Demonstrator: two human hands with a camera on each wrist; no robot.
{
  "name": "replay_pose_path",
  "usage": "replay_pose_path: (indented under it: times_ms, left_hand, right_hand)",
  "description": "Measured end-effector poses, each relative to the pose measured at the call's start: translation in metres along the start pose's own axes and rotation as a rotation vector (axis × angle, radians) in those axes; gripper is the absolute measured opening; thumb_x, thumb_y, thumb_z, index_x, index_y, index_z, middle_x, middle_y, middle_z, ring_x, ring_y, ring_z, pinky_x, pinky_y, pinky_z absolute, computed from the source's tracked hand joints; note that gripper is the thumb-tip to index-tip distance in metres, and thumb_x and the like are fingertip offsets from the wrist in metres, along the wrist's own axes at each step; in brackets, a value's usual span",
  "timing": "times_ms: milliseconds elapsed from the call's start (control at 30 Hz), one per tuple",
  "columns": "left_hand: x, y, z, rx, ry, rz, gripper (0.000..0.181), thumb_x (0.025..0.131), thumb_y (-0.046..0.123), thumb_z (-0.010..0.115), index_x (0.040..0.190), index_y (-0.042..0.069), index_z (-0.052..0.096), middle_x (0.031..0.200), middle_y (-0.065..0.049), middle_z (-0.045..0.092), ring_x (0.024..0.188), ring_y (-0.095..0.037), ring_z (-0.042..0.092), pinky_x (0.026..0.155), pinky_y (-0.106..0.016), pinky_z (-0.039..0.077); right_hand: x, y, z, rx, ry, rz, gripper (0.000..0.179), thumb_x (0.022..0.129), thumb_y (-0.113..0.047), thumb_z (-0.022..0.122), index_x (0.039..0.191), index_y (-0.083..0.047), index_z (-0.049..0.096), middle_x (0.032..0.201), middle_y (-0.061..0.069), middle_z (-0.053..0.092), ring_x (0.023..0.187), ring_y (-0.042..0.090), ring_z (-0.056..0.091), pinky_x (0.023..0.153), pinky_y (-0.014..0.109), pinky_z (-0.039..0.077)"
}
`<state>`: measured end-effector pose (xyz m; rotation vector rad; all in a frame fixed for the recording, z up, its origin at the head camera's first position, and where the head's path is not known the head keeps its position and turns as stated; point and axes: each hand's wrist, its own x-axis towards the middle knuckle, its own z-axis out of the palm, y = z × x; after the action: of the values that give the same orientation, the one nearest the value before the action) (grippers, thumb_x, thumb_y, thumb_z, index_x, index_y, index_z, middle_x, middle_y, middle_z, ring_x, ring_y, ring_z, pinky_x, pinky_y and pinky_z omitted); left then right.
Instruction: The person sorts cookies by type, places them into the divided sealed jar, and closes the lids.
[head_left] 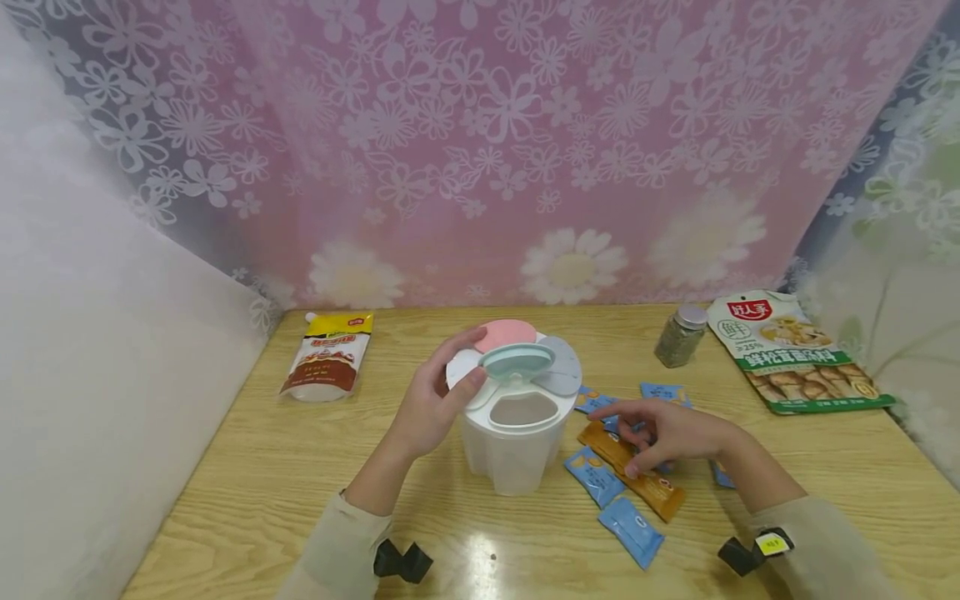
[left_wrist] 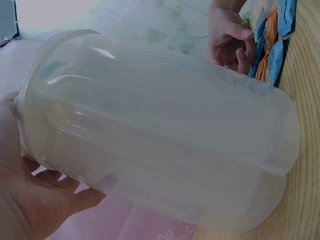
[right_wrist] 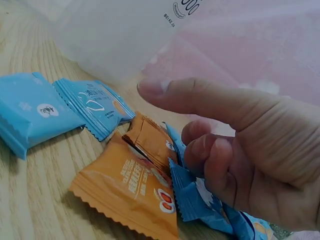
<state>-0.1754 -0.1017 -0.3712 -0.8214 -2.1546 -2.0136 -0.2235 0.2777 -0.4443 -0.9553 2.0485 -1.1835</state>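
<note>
A clear plastic storage canister (head_left: pixel 510 458) stands upright on the table, with pink, teal, grey and white flaps on its lid. Its teal flap (head_left: pixel 517 360) is raised over an open hole. My left hand (head_left: pixel 433 392) grips the canister at the lid's left side, thumb beside the teal flap and fingers round the back. To the right, my right hand (head_left: pixel 671 433) hovers over the snack packets, thumb apart and fingers loosely bent, holding nothing. Beneath it lie orange packets (right_wrist: pixel 132 190) and blue packets (head_left: pixel 632 531), several of them overlapping.
At the back left stands a yellow, white and brown pouch (head_left: pixel 330 357). A small glass jar (head_left: pixel 681 337) with a grey lid is at the back right, beside a large green and white food bag (head_left: pixel 798 354). Floral cloth (head_left: pixel 480 167) hangs behind the wooden table (head_left: pixel 247 508).
</note>
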Motion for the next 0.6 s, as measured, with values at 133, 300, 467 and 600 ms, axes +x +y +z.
replay_pose_path:
  times_ms: [133,300,467,600]
  left_hand:
    - [-0.0004,0.0004,0.0004,-0.006,0.0,0.003,0.053,0.1,0.028,0.06,0.147,0.008,0.046,0.156,-0.01,0.041,0.127,-0.018,0.054,0.097,-0.023,0.051]
    - [-0.0007,0.0002,0.0001,-0.025,-0.003,-0.006,0.054,0.1,0.029,0.061,0.147,0.008,0.046,0.157,-0.01,0.039,0.129,-0.019,0.053,0.097,-0.023,0.05]
    - [-0.0012,-0.0006,-0.0007,-0.035,0.001,0.0,0.053,0.1,0.027,0.061,0.147,0.008,0.046,0.157,-0.009,0.04,0.126,-0.013,0.054,0.096,-0.024,0.051]
    - [-0.001,-0.0021,0.0002,-0.041,-0.002,0.016,0.052,0.101,0.024,0.06,0.147,0.005,0.045,0.156,-0.012,0.041,0.123,-0.01,0.056,0.096,-0.024,0.052]
  right_hand:
    - [-0.0005,0.0032,0.0007,0.046,0.007,0.036,0.074,0.085,-0.008,0.078,0.15,-0.005,0.041,0.076,0.027,0.034,0.053,0.019,0.033,0.041,0.028,0.039]
    - [-0.0013,0.0056,0.003,0.069,0.013,0.07,0.075,0.086,-0.01,0.078,0.151,-0.005,0.04,0.075,0.03,0.033,0.053,0.003,0.038,0.043,0.022,0.043]
    - [0.0007,0.0029,0.005,-0.007,0.031,0.096,0.075,0.086,-0.017,0.079,0.15,-0.008,0.042,0.067,0.014,0.034,0.049,-0.001,0.038,0.042,0.023,0.044]
    - [0.0015,0.0002,0.0072,-0.091,0.048,0.131,0.071,0.085,-0.025,0.08,0.147,-0.012,0.048,0.065,-0.005,0.038,0.045,0.0,0.038,0.042,0.024,0.044]
